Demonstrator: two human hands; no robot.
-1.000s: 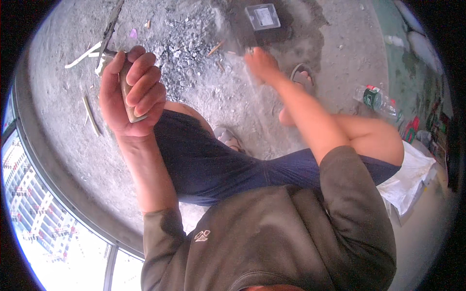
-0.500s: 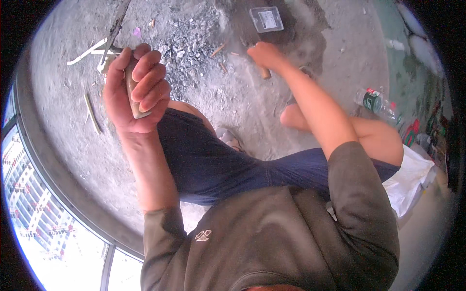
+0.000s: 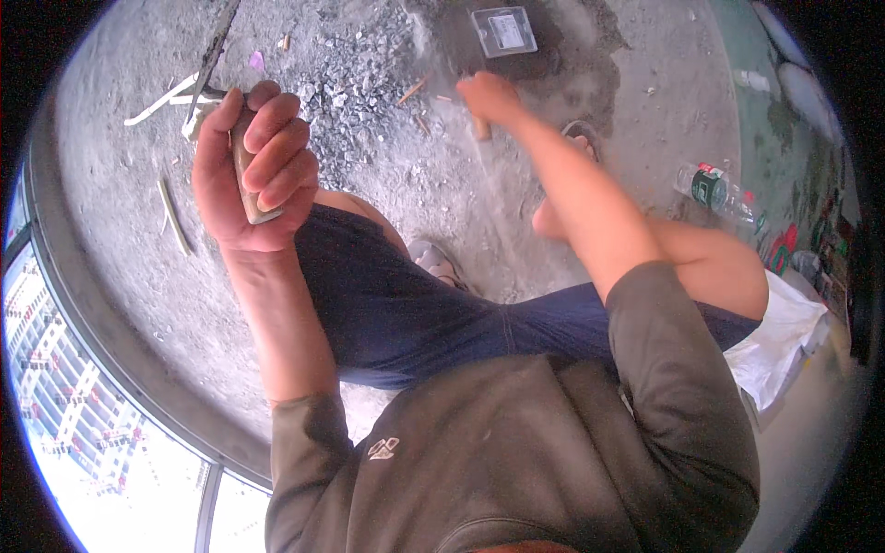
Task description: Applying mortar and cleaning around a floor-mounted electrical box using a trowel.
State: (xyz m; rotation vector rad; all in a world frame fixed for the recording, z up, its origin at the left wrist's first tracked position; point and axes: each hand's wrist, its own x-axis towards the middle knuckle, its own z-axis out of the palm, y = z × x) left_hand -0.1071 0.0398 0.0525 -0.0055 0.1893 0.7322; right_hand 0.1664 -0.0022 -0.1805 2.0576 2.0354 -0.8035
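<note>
My left hand (image 3: 263,175), palm up, is closed round the wooden handle of a trowel (image 3: 218,46). Its dark, crusted blade is seen nearly edge-on and runs past the top of the picture. Farther right, my right hand (image 3: 491,98) is closed with the knuckles up. From under it sticks the butt of a wooden handle (image 3: 482,127); the other end of that tool is hidden. Grey stone chips (image 3: 346,101) lie spread on the rough concrete floor (image 3: 369,221) between my hands.
A clear plastic box (image 3: 504,32) with a white label sits on a dark damp patch beyond my right hand. Pale sticks (image 3: 166,100) lie near the trowel. At right are a plastic bottle (image 3: 714,189) and a white bag (image 3: 784,341). A window (image 3: 101,424) curves along the left.
My right hand has shifted slightly left and away from me with its wooden handle. The left hand and trowel have moved only a touch left.
</note>
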